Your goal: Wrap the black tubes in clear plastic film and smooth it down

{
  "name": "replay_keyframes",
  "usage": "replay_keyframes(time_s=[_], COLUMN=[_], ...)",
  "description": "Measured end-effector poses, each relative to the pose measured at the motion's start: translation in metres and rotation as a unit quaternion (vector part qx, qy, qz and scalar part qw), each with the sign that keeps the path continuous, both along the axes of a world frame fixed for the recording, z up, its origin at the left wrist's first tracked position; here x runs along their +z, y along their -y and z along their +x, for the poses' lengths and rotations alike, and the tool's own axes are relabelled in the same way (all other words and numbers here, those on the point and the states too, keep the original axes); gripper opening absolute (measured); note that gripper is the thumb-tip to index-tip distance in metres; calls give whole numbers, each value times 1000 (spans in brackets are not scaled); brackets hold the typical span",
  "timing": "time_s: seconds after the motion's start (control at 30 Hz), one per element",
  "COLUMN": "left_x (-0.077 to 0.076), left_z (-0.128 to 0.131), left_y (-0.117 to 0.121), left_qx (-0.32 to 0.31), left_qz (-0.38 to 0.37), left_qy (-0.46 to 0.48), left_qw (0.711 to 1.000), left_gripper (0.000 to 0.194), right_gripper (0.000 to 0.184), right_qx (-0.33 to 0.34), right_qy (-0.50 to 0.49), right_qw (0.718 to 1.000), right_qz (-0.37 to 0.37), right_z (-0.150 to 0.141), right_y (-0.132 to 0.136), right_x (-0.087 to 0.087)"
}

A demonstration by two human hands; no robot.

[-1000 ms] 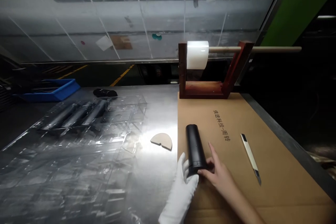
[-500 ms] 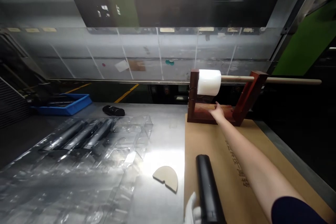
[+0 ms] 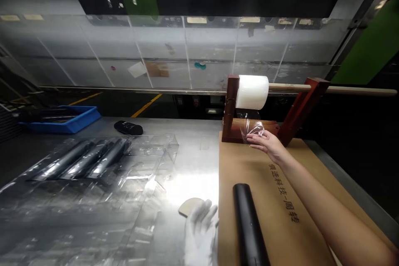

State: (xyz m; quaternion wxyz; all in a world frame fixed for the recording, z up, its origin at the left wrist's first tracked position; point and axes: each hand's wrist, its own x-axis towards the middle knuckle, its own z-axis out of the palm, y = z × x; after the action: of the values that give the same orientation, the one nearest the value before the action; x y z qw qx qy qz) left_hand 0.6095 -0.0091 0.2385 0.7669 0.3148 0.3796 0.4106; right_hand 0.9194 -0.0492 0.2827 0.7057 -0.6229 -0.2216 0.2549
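Note:
My right hand [image 3: 268,143] is bare and pinches the loose end of a transparent plastic film [image 3: 254,129], which curls up near a white film roll [image 3: 252,92]. The roll sits on a wooden dowel [image 3: 330,89] carried by a dark red wooden stand [image 3: 252,129]. My left hand [image 3: 201,232] wears a white glove and hangs open above the metal table, holding nothing. It partly hides a beige half-round piece [image 3: 188,205]. A black cylinder [image 3: 249,224] lies on brown cardboard [image 3: 249,162], just right of that hand and running off the bottom of the view.
A transparent plastic tray [image 3: 149,149] holding several black cylinders [image 3: 84,160] lies on the metal table [image 3: 193,162]. Behind it are a black object [image 3: 128,128] and a blue tray [image 3: 60,124]. A transparent panel [image 3: 187,50] stands behind the table.
My right hand has left the black cylinder, reached the roll and taken the film's end. My gloved left hand has let go of the cylinder and moved left over the beige piece.

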Motion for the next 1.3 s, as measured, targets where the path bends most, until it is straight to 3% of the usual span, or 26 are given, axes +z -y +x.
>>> replay_keyframes(time_s=[0.17,0.3,0.4,0.53,0.73,0.93,1.13,1.3], left_x=[49,59,58,57,52,46,41,29], left_z=[92,157,175,164,128,80,27,4], left_y=[-3,-29,-41,-46,-47,-32,-8,10], left_qx=[-210,-344,-418,-420,-411,-429,-422,-413], left_qz=[92,85,99,144,200,220,214,193], left_qy=[-26,-52,-83,-126,-166,-175,-169,-187], left_qw=[973,934,899,887,874,858,865,870], left_gripper=[35,43,35,26,23,22,25,31], right_gripper=[36,27,26,22,42,42,35,33], right_qx=[-5,-31,-39,-31,-15,49,61,71], right_qy=[-57,-55,-31,26,124,159,184,200], right_qw=[998,997,998,999,982,974,961,945], right_qz=[37,55,42,-37,-140,-155,-197,-249], right_z=[-31,-47,-52,-53,-68,-112,-165,-187], right_y=[23,25,27,38,62,88,120,137], right_x=[12,17,19,16,-2,-8,-17,-22])
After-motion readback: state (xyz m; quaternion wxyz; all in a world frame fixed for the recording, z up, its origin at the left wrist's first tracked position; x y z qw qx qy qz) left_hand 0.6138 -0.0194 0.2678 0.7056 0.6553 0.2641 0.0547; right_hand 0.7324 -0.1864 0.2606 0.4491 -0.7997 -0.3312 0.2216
